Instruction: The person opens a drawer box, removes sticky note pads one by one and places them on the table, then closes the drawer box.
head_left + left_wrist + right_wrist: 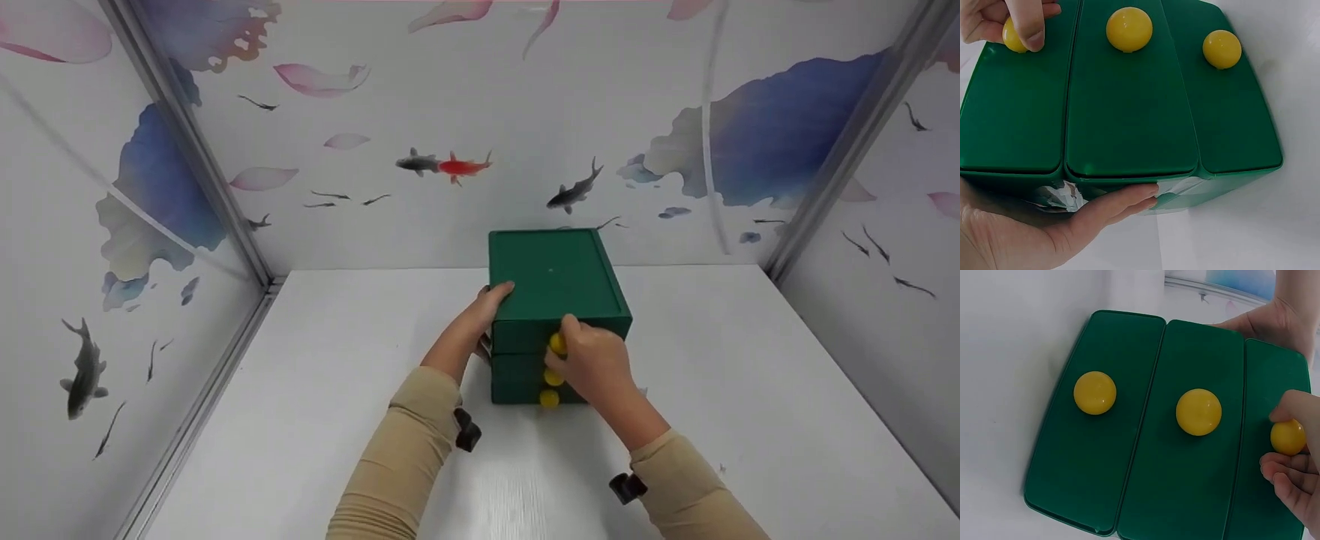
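Three yellow knobs (1129,29) stick out from the front of a green box (551,274). The box stands on a white table (750,375), close to the back wall (510,97). It has a top drawer (1013,112), a middle drawer (1129,112) and a bottom drawer (1235,112), one over the other, with one knob on each. All three drawers look pushed in.

The right hand (596,356) is closed on the top knob (1288,437). It pinches the knob between the thumb and the fingers. The middle knob (1199,412) is just below that grip, and the bottom knob (1095,392) is lower down, apart from the hand.

The left hand (480,315) has its fingers out straight. They lie along the left side of the box, and the thumb rests on the top edge. That side has some shiny stuff (1067,197) on it, but I cannot tell what it is.

Both arms wear tan sleeves (397,450). A small black thing (466,430) sits at each wrist.

The back wall has pictures on it. A red fish (465,166) touches a dark fish (414,162), and one more dark fish (572,191) is just above the box. Pink petals (264,178) and a big blue leaf (787,127) are there too. A grey post (195,142) stands at each back corner, where the side walls (45,247) meet the back wall.
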`<state>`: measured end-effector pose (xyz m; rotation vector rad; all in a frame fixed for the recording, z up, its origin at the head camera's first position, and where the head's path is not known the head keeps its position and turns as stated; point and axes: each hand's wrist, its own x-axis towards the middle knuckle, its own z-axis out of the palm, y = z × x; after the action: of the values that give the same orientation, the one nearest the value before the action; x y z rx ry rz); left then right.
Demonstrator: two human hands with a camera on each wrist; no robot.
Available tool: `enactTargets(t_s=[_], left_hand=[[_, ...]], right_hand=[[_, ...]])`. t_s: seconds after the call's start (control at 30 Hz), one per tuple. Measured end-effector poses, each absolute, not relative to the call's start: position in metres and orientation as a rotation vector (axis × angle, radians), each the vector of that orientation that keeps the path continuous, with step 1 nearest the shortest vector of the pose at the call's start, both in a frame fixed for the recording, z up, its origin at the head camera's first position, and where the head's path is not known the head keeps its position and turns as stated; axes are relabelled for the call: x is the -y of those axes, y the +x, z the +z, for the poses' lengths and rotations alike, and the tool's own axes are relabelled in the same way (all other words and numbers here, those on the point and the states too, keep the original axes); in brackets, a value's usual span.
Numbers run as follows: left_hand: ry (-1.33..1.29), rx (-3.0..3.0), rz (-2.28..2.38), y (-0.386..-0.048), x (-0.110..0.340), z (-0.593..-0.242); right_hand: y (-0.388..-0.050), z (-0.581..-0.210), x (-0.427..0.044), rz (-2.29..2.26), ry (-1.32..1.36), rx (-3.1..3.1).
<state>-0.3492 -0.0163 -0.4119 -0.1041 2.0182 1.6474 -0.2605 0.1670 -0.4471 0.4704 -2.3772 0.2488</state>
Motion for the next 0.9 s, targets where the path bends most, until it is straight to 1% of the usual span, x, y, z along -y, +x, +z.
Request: enactTargets(t_s=[0.4,0.67,0.9], left_hand=[[-0.121,-2.032,1.642,-0.348,0.016,-0.414],[-0.129,-2.040,1.639,-0.348,0.020,-0.412],[-0.138,-2.029,1.649,-0.350,0.016,-0.412]], right_hand=[[-0.262,-0.448,-0.166,0.181,0.518,2.350],[-0.256,-0.448,-0.161,0.036,0.581,2.290],[-0.251,-0.449,-0.166,0.074,0.599,2.285]])
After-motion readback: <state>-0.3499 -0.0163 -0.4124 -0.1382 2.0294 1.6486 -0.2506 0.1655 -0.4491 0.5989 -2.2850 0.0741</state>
